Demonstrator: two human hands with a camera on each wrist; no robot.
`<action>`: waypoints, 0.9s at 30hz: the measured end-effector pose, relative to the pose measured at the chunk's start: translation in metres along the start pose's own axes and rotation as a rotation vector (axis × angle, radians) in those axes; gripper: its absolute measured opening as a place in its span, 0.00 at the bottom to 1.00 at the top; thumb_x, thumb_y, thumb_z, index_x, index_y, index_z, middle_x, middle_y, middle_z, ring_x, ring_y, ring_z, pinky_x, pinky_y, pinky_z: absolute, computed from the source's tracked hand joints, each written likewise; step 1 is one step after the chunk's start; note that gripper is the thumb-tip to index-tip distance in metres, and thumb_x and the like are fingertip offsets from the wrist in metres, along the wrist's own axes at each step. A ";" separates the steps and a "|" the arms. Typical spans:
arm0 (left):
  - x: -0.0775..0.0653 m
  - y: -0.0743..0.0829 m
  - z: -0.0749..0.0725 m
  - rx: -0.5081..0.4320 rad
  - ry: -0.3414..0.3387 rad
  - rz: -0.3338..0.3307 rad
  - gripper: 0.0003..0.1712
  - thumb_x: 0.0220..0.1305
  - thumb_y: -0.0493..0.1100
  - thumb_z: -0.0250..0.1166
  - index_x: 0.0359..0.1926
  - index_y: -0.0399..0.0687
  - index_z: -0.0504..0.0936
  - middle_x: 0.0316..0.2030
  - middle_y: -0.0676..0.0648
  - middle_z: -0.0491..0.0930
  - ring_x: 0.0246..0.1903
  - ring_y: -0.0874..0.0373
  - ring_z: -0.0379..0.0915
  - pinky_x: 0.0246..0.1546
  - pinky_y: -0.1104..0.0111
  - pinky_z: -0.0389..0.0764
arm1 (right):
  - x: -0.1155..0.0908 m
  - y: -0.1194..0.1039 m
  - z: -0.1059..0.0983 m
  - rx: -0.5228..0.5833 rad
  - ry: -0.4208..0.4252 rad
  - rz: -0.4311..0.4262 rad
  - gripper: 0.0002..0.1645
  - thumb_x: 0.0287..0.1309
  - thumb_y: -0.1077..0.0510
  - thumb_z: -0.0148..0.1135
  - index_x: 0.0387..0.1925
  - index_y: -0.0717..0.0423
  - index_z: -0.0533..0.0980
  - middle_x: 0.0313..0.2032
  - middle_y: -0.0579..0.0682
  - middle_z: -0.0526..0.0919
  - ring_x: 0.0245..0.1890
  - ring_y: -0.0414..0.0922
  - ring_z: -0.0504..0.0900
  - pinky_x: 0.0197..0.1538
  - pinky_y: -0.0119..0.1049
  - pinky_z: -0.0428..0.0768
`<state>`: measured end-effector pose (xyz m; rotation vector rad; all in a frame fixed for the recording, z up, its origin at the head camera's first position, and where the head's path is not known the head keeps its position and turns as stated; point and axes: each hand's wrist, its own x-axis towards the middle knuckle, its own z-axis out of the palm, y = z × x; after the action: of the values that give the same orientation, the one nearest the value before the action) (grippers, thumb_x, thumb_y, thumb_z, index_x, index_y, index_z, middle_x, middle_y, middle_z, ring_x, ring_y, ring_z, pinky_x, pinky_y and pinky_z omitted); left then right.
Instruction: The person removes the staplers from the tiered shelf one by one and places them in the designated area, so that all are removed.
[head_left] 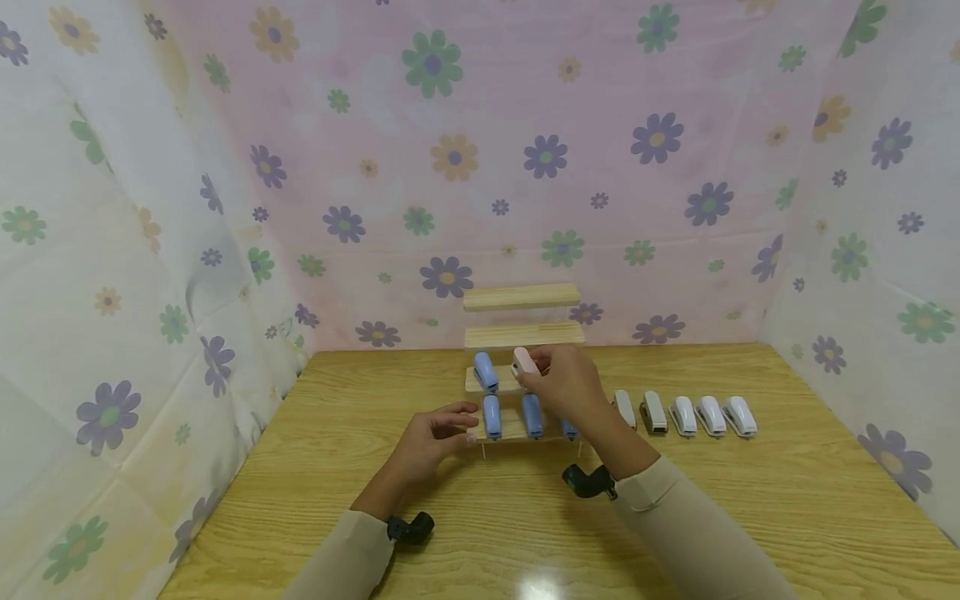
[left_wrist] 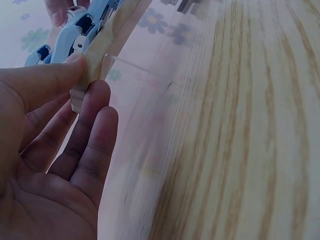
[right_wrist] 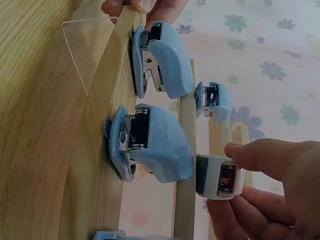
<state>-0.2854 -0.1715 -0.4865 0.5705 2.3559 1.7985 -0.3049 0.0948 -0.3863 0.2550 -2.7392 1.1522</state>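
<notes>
A white stapler (right_wrist: 220, 176) is pinched between the thumb and fingers of my right hand (head_left: 570, 383), at the second step of a tiered wooden stand (head_left: 522, 336). My left hand (head_left: 429, 446) grips the left end of the lowest step, thumb on top and fingers beneath, as the left wrist view shows. Several blue staplers stand on the stand: one blue stapler (head_left: 485, 372) at the left of the second step, others along the bottom step, including a blue stapler (head_left: 491, 416) near my left hand and a blue stapler (head_left: 532, 415) in the middle. My right forearm partly covers the rightmost one.
To the right of the stand, several staplers stand in a row on the wooden table (head_left: 480, 517): grey staplers (head_left: 653, 412) nearer, white staplers (head_left: 710, 415) farther right. Clear supports (left_wrist: 137, 68) carry the steps. A flowered cloth (head_left: 495, 108) hangs behind and at both sides.
</notes>
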 end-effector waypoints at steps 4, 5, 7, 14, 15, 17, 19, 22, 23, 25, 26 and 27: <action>0.000 0.001 0.000 0.001 0.001 -0.001 0.16 0.66 0.42 0.73 0.54 0.47 0.89 0.68 0.48 0.77 0.58 0.47 0.81 0.49 0.72 0.84 | -0.002 0.002 -0.001 0.028 0.032 -0.037 0.21 0.61 0.50 0.74 0.53 0.54 0.86 0.43 0.51 0.90 0.42 0.48 0.87 0.38 0.41 0.86; 0.000 0.001 0.000 0.002 0.002 0.001 0.16 0.66 0.42 0.73 0.54 0.47 0.89 0.68 0.47 0.77 0.57 0.47 0.82 0.49 0.72 0.84 | -0.002 0.003 -0.002 0.032 0.040 -0.046 0.20 0.61 0.50 0.74 0.52 0.53 0.86 0.42 0.51 0.90 0.41 0.47 0.87 0.38 0.41 0.86; 0.000 0.001 0.000 0.005 0.003 0.004 0.16 0.66 0.42 0.73 0.54 0.47 0.89 0.67 0.47 0.77 0.57 0.47 0.82 0.48 0.73 0.84 | -0.004 0.006 -0.002 0.029 0.055 -0.067 0.20 0.61 0.50 0.74 0.51 0.54 0.87 0.42 0.51 0.91 0.40 0.47 0.87 0.39 0.42 0.86; 0.000 -0.001 -0.001 0.007 0.000 0.013 0.16 0.67 0.41 0.73 0.54 0.47 0.89 0.68 0.47 0.77 0.56 0.48 0.82 0.48 0.72 0.85 | -0.011 0.013 -0.008 0.028 0.076 -0.090 0.20 0.61 0.49 0.74 0.52 0.53 0.86 0.42 0.51 0.90 0.39 0.46 0.88 0.39 0.42 0.88; 0.000 -0.001 -0.001 0.008 0.000 0.014 0.16 0.67 0.41 0.73 0.54 0.47 0.89 0.68 0.47 0.77 0.56 0.48 0.82 0.48 0.72 0.85 | -0.013 0.013 -0.009 0.027 0.074 -0.089 0.21 0.61 0.49 0.74 0.53 0.52 0.86 0.42 0.51 0.90 0.40 0.46 0.88 0.38 0.42 0.88; 0.000 0.000 0.000 0.005 0.001 0.016 0.16 0.66 0.41 0.73 0.54 0.47 0.89 0.68 0.47 0.77 0.57 0.48 0.82 0.48 0.72 0.85 | -0.016 0.015 -0.012 0.028 0.074 -0.094 0.21 0.61 0.50 0.74 0.53 0.53 0.86 0.43 0.52 0.90 0.40 0.47 0.88 0.37 0.42 0.88; -0.001 0.001 0.000 0.003 0.000 0.016 0.16 0.66 0.41 0.73 0.54 0.47 0.89 0.68 0.47 0.77 0.57 0.47 0.82 0.49 0.72 0.84 | -0.018 0.017 -0.015 0.025 0.076 -0.100 0.22 0.61 0.50 0.74 0.54 0.53 0.85 0.43 0.52 0.90 0.40 0.47 0.88 0.37 0.41 0.88; -0.002 0.002 0.000 0.000 0.002 0.011 0.16 0.66 0.42 0.73 0.54 0.47 0.89 0.68 0.47 0.77 0.57 0.47 0.82 0.48 0.72 0.84 | -0.022 0.021 -0.018 0.028 0.083 -0.111 0.22 0.60 0.50 0.74 0.54 0.53 0.85 0.43 0.52 0.90 0.40 0.47 0.88 0.36 0.40 0.88; -0.002 0.002 0.000 -0.001 0.002 0.011 0.16 0.66 0.42 0.73 0.54 0.47 0.89 0.68 0.47 0.77 0.57 0.47 0.81 0.48 0.72 0.84 | -0.023 0.023 -0.019 0.027 0.087 -0.112 0.22 0.60 0.49 0.75 0.54 0.53 0.86 0.43 0.52 0.90 0.39 0.47 0.88 0.35 0.39 0.88; -0.002 0.002 -0.001 0.003 0.000 0.010 0.16 0.67 0.42 0.73 0.54 0.47 0.89 0.68 0.48 0.76 0.57 0.47 0.81 0.48 0.72 0.85 | -0.026 0.025 -0.021 0.021 0.090 -0.109 0.23 0.59 0.49 0.75 0.54 0.53 0.86 0.43 0.52 0.90 0.39 0.47 0.89 0.35 0.38 0.88; -0.002 0.002 -0.001 0.003 0.000 0.010 0.16 0.67 0.43 0.73 0.54 0.47 0.89 0.68 0.48 0.76 0.57 0.47 0.81 0.47 0.72 0.85 | -0.027 0.026 -0.022 0.019 0.092 -0.110 0.23 0.59 0.49 0.75 0.54 0.54 0.86 0.43 0.52 0.90 0.39 0.47 0.89 0.35 0.38 0.88; -0.002 0.002 -0.001 0.004 -0.002 0.011 0.16 0.67 0.43 0.73 0.54 0.47 0.89 0.68 0.48 0.76 0.57 0.47 0.82 0.47 0.72 0.85 | -0.029 0.027 -0.023 0.018 0.091 -0.108 0.23 0.59 0.50 0.75 0.54 0.54 0.86 0.43 0.53 0.90 0.39 0.47 0.89 0.34 0.38 0.88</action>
<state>-0.2833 -0.1726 -0.4848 0.5865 2.3602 1.7975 -0.2807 0.1328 -0.3947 0.3393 -2.6028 1.1321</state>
